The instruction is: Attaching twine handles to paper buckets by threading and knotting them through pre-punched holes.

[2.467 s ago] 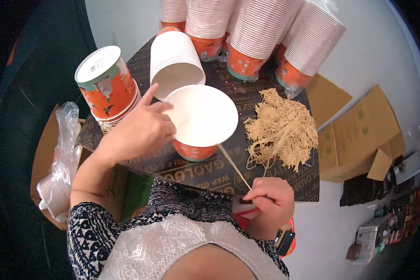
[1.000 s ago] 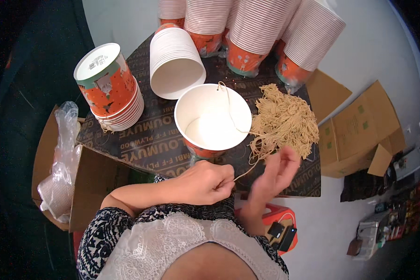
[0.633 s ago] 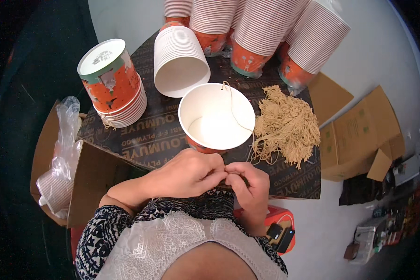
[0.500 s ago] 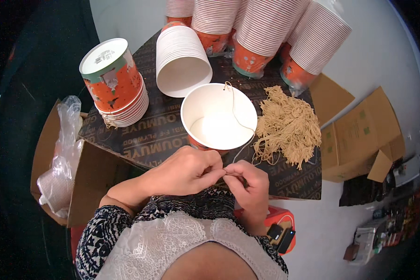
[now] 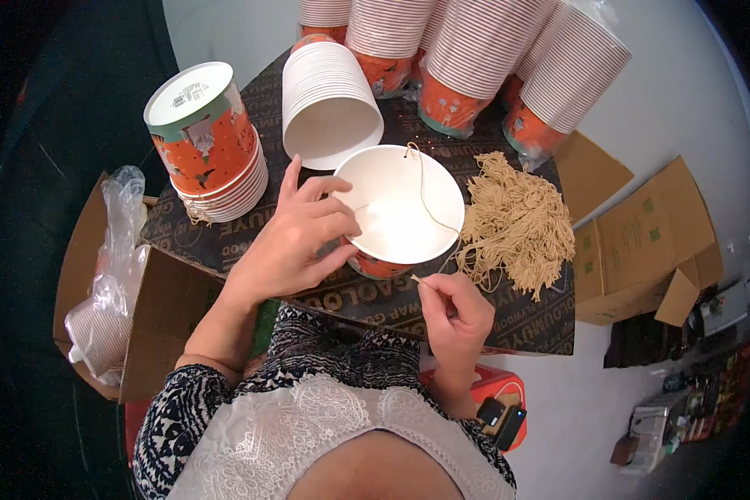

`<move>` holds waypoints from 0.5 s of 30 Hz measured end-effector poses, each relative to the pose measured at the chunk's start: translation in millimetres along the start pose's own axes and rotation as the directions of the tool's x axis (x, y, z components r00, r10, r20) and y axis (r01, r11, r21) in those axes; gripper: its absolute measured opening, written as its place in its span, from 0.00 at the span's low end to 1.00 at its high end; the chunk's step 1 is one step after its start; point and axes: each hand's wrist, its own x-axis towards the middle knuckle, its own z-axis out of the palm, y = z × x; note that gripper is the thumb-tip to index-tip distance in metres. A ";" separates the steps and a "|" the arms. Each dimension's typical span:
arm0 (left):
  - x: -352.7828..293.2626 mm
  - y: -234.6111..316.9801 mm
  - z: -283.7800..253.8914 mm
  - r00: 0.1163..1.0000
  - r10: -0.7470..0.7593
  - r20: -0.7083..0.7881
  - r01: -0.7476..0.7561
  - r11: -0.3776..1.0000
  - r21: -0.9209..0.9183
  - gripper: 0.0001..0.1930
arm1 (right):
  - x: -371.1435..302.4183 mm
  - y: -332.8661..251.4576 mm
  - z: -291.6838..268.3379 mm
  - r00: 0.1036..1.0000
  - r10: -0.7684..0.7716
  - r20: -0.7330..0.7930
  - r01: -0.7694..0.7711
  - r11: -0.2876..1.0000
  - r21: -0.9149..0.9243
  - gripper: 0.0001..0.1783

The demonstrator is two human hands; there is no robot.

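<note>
while the right hand pinches the cord, tip protruding, the left hand, fingers spread, seemingly touches the cup.

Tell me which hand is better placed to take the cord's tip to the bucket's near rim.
The right hand, most likely: it pinches the cord near its tip, close to the bucket's near side. The left hand, spread at the bucket's left rim, shows no cord and might suit steadying.
</note>
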 end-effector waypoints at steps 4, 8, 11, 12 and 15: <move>-0.6 3.8 2.4 1.000 -0.001 0.027 0.002 0.998 -0.056 0.09 | 2.3 -3.8 7.6 0.996 -0.072 -0.055 0.065 0.990 -0.122 0.07; -1.6 10.6 4.6 0.999 0.018 0.048 -0.013 0.995 -0.094 0.09 | 3.6 -1.4 12.5 0.986 -0.149 -0.071 0.139 0.981 -0.136 0.08; 0.2 20.4 5.8 0.996 -0.013 -0.083 0.005 0.995 -0.095 0.10 | 3.5 -1.6 12.4 0.985 -0.160 -0.058 0.152 0.981 -0.124 0.09; -1.8 23.8 6.0 0.988 -0.040 -0.149 0.028 0.996 -0.082 0.09 | 3.5 -3.2 11.7 0.985 -0.165 -0.049 0.158 0.980 -0.124 0.10; -7.9 41.8 6.6 0.967 -0.185 -0.174 0.155 0.973 -0.173 0.11 | 3.9 -5.9 12.2 0.971 -0.235 -0.056 0.225 0.964 -0.142 0.11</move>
